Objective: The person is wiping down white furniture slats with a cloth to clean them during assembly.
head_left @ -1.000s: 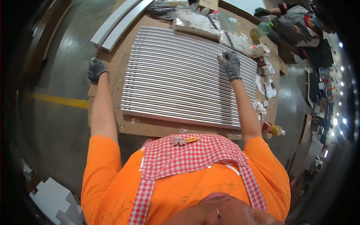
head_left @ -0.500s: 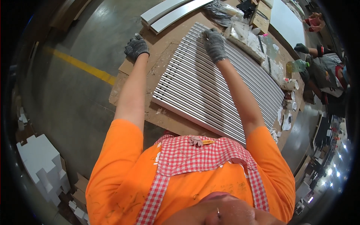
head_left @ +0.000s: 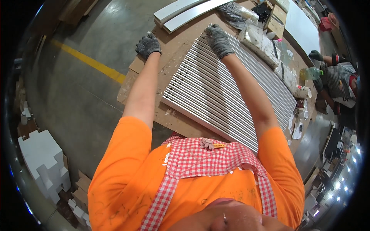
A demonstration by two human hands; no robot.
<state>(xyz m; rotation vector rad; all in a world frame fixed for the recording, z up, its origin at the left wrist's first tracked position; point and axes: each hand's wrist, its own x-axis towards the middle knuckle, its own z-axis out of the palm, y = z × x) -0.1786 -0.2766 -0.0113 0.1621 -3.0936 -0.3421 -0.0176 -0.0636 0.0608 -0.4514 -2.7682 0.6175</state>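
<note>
A row of long, narrow silver-white strips (head_left: 192, 79) lies side by side on the brown work table (head_left: 169, 45), with small dark marks along their left ends. My right hand (head_left: 217, 41), in a grey glove, is at the far left corner of the strips, fingers curled down onto them; whatever is under the fingertips is hidden. My left hand (head_left: 148, 45), also gloved in grey, is over the table's left edge, apart from the strips. Its fingers are bent inward, and anything inside them is too small to make out.
Two white curved boards (head_left: 189, 17) lie at the table's far edge. Wrapped white packs (head_left: 260, 44), a plastic bottle (head_left: 310, 73) and cups (head_left: 303, 91) line the right side. A co-worker (head_left: 339, 79) stands beyond. A yellow floor line (head_left: 90, 63) runs at left.
My right hand has slid left across the strips toward their far corner. My left hand has stayed near the table's left edge. The whole view has shifted slightly.
</note>
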